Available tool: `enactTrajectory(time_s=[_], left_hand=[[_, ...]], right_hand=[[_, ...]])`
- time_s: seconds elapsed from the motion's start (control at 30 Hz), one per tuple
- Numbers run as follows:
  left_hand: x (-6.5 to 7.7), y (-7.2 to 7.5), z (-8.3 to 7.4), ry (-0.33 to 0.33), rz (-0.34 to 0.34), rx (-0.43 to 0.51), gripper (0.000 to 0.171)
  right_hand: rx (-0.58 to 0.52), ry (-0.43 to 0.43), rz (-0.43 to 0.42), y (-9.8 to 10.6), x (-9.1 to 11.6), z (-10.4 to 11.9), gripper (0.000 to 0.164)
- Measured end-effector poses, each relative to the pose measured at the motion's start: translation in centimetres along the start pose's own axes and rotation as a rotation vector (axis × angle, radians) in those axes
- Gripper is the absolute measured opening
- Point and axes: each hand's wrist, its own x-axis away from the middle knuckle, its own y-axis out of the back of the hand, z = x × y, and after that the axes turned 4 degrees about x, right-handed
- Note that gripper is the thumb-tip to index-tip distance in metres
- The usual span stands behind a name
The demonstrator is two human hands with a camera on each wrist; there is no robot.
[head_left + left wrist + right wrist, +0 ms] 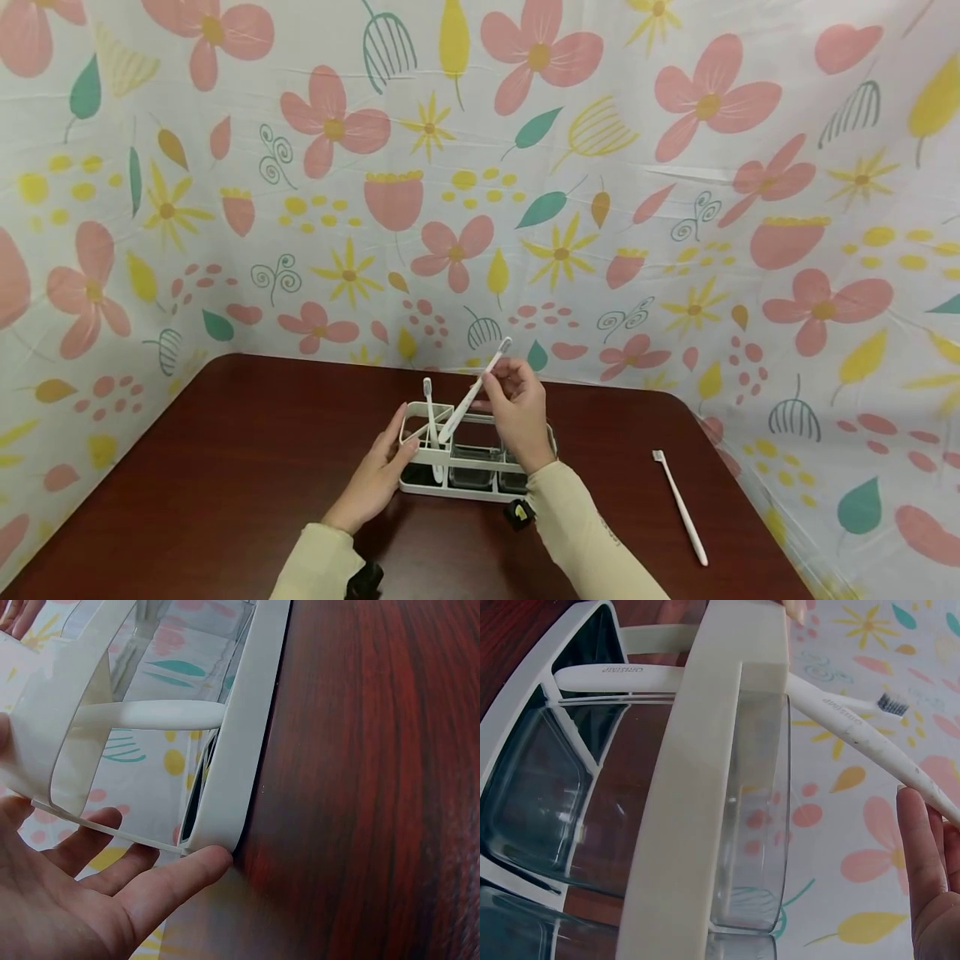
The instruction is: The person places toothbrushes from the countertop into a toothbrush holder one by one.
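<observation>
A white toothbrush holder (480, 461) with an upper frame, a lower base and clear cups stands on the table. My left hand (371, 483) grips its left end, thumb at the front of the upper frame; in the left wrist view one fingertip (217, 859) touches the base corner. One white toothbrush (431, 408) stands in the left compartment, bristles up, its handle (622, 679) reaching down to the base. My right hand (520, 414) pinches a second white toothbrush (471, 398) near its head. That brush slants, head up to the right, its handle end at the upper frame beside the first.
A third white toothbrush (681, 508) lies on the dark red wooden table (247, 475) to the right of the holder. Behind the table hangs a flower-patterned curtain (465, 175). Clear cups (540, 787) sit in the holder's middle and right compartments.
</observation>
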Motion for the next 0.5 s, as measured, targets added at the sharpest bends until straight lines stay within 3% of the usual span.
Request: enactTrajectory(time_s=[0.5], left_hand=[[0.14, 0.01, -0.26, -0.025, -0.005, -0.015, 0.064]], right_hand=[[0.017, 0.004, 0.02, -0.87, 0.53, -0.28, 0.018]])
